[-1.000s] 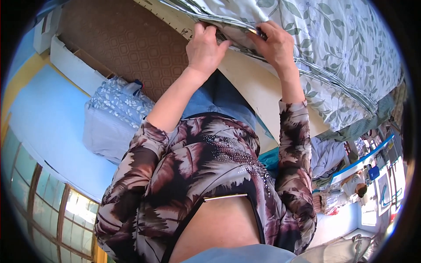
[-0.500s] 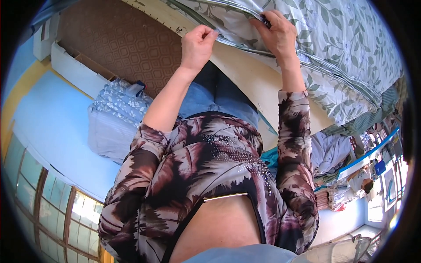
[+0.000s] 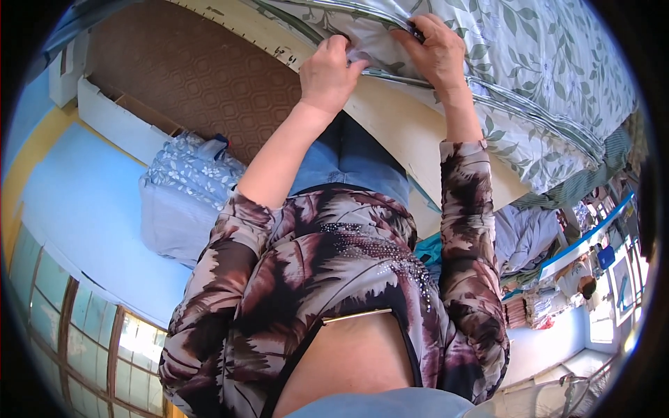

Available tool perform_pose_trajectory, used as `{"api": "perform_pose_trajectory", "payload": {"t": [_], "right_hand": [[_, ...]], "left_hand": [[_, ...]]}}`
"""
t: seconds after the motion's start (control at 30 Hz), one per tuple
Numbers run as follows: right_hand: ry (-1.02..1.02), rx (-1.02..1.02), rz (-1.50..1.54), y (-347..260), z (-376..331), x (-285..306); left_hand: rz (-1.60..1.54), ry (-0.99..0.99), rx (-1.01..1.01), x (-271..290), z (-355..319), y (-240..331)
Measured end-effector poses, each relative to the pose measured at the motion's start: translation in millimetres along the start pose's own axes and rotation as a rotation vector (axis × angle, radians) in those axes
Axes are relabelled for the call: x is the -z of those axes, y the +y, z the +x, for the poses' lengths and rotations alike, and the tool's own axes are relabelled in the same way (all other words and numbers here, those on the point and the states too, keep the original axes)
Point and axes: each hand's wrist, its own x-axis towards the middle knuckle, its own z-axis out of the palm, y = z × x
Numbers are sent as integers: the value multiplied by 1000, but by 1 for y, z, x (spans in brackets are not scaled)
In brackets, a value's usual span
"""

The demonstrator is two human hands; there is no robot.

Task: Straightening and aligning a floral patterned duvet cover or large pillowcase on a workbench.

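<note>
A pale fabric with a green leaf print [image 3: 529, 76] lies in a large spread over the table, its layered, piped edge running toward me. At that edge is my left hand [image 3: 326, 78], fingers curled and thumb stretched out, with a bit of the cloth between them. To its right, my right hand [image 3: 439, 56] rests on the same fabric, fingers bent and closed on a small dark object [image 3: 417, 32]. Most of that object is hidden by the fingers, so its kind cannot be made out.
The cream table edge [image 3: 390, 111] crosses in front of my lap and bears dark marks at the left. Blue floral cloth [image 3: 191, 164] is piled at the left by a white open box [image 3: 125, 118]. More crumpled cloth [image 3: 523, 237] lies at the right. The floor [image 3: 195, 70] is brown and patterned.
My left hand has shifted right and slightly up along the fabric edge, its thumb now moved away from the fingertips. My right hand stays almost in place on the cloth.
</note>
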Motion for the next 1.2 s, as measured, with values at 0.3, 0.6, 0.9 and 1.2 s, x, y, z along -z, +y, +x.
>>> {"api": "perform_pose_trajectory", "payload": {"t": [0.3,0.6,0.9,1.2], "right_hand": [[-28,-34,22,-13,7,15],[-41,-30,35,-1,4,11],[-39,-24,79,2,3,8],[-7,89,27,15,4,-3]], "left_hand": [[-374,-247,121,7,3,-9],[-1104,-247,409,-2,11,25],[-588,29,154,27,1,-24],[728,-35,31,176,-71,-223]]}}
